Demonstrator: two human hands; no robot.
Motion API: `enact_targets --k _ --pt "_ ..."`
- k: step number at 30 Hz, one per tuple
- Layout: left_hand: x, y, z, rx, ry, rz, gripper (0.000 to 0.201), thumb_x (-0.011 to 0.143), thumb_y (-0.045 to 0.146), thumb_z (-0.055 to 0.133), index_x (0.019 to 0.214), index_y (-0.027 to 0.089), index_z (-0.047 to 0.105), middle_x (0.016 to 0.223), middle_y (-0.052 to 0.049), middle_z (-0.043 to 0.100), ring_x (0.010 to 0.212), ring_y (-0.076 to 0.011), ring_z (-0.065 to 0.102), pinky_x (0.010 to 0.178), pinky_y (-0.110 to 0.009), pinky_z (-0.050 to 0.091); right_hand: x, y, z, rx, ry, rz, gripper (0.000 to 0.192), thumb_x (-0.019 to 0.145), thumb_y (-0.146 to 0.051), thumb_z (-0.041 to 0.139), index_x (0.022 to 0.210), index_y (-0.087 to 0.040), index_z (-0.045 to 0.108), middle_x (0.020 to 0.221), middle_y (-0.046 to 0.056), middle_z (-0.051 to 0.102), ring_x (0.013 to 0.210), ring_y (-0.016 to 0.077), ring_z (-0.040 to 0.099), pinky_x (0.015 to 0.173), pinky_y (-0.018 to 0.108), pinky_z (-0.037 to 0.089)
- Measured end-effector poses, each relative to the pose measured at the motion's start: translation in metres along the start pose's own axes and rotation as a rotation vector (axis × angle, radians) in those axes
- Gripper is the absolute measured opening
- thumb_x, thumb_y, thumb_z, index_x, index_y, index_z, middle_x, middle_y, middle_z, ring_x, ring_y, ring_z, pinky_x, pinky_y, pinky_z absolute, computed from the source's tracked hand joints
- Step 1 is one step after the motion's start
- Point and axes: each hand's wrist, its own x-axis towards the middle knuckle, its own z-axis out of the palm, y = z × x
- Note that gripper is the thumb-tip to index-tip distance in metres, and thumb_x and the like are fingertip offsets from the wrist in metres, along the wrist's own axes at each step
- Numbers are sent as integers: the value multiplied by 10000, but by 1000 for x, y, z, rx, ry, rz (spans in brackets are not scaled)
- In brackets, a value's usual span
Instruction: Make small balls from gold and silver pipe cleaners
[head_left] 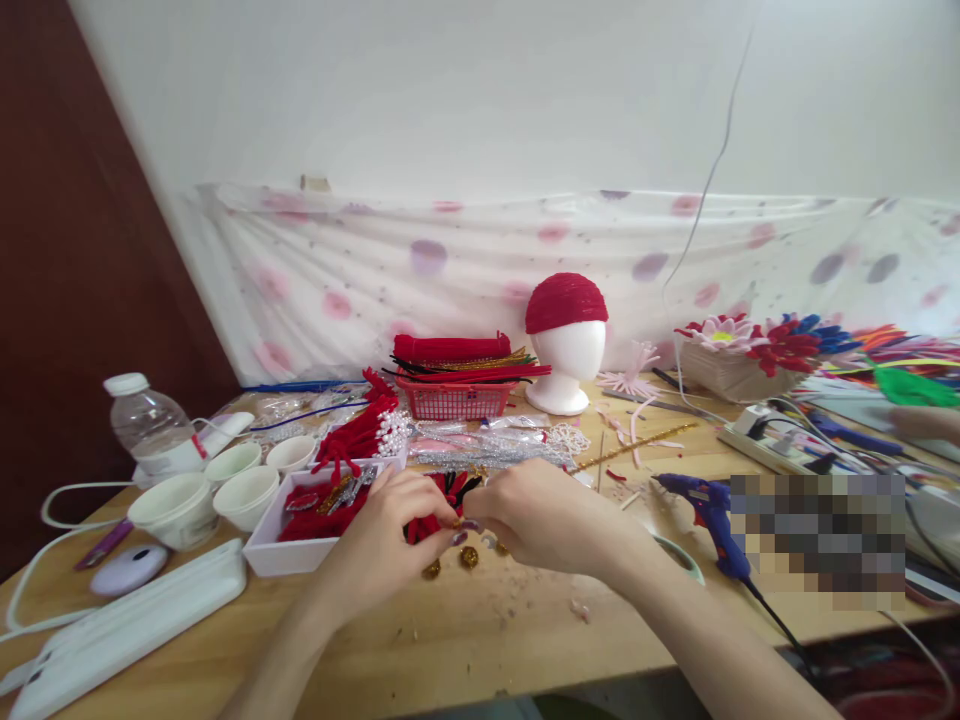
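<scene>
Since the small, shiny gold piece [460, 523] pinched by your left hand [401, 512] looks light and bendable, take it gently by its edge; whether your curled right hand [538, 512] grips anything, I cannot tell. Glittery gold balls [469, 557] lie nearby on the pale wooden table [450, 645].

No lettering, label, brand, number or sign can be read anywhere in view.

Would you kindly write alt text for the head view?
A person's left hand and right hand are close together above a wooden table, near gold balls and a white box. Behind stand a red basket and a red-capped mannequin head.
</scene>
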Motion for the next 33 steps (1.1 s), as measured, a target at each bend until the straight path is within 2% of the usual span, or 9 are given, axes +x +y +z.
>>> enact_targets --k 3,6,13,19,22,24,26,30,33 --pt "8 5 -2 131 -134 10 184 791 105 715 637 201 678 757 -16 715 855 -241 631 958 -486 331 8 -3 -5 -73 -66 -29 160 757 -38 620 713 -192 629 578 -29 549 514 108 227 500 273 157" --pt "12 8 -4 110 -105 17 201 775 89 713 613 201 671 741 -12 718 837 -240 649 999 -520 302 7 0 -6 8 -21 -18 176 803 -49 594 707 -194 618 564 -38 518 513 106 260 506 266 178" --pt "-2 -5 0 -353 176 -5 114 773 192 744 665 217 770 750 -52 751 787 -239 676 786 -374 489 -7 5 10 327 191 -44 194 839 -29 491 735 -185 543 569 -51 490 513 87 363 522 243 218" --pt "-1 -5 37 -858 565 -70 60 716 247 842 679 234 797 735 -13 710 783 -174 649 766 -266 511 0 -13 36 490 427 -6 209 871 -75 426 715 -198 487 599 -28 522 543 107 445 542 223 287" --pt "2 1 50 -947 636 -110 97 798 342 777 728 275 785 755 20 664 735 -144 630 696 -250 514 2 -18 41 523 476 47 225 895 -75 408 731 -196 504 641 -6 583 578 120 504 569 220 327" --pt "0 1 48 -955 604 -148 103 813 324 763 738 258 785 756 11 657 715 -145 625 675 -252 510 0 -15 36 472 419 59 230 892 -62 430 723 -192 517 627 -12 583 574 118 511 569 219 319" --pt "-3 -3 37 -867 486 -170 66 759 251 803 704 217 791 765 -20 683 751 -169 639 701 -265 507 -5 -9 26 402 285 42 233 876 -39 465 711 -187 537 599 -29 563 550 107 493 553 219 291" --pt "-5 -8 4 -313 87 -83 69 768 201 755 749 246 802 838 -48 752 859 -233 668 833 -361 488 -8 0 4 248 28 11 226 866 -28 540 711 -181 599 578 -44 545 510 90 401 525 237 235" --pt "3 1 -11 10 -60 22 125 794 170 726 763 276 786 858 -19 770 940 -253 660 1023 -478 378 -3 1 -5 101 -55 22 199 877 -71 578 721 -184 630 568 -43 522 503 96 310 510 256 196"
